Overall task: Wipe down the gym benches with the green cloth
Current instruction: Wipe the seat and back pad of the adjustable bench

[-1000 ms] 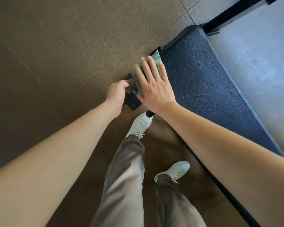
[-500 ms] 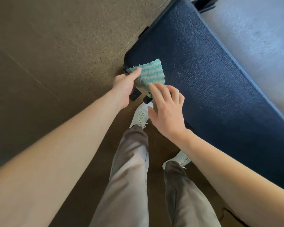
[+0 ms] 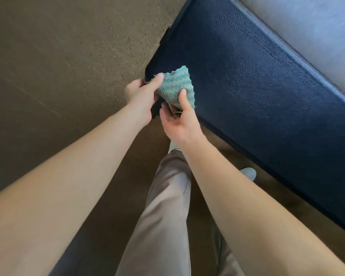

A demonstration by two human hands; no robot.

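both hands are holding the green cloth (image 3: 174,87) up in the air, just above the near corner of the dark blue bench pad (image 3: 253,92). the left hand (image 3: 141,96) is pinching the cloth's left edge, thumb on top; the right hand (image 3: 179,120) is gripping its lower edge, thumb pressing the top face and fingers curling underneath. whether the cloth is touching the pad i cannot tell — it is looking lifted rather than pressed flat. the relation that matters: the pad is lying forward and to the right of the hands, its long axis running from the upper left corner down toward the lower right. the right hand is sitting nearer the unwiped length — so a stroke would probably be going rightward along that axis, with the brown floor (image 3: 68,56) staying on the left.
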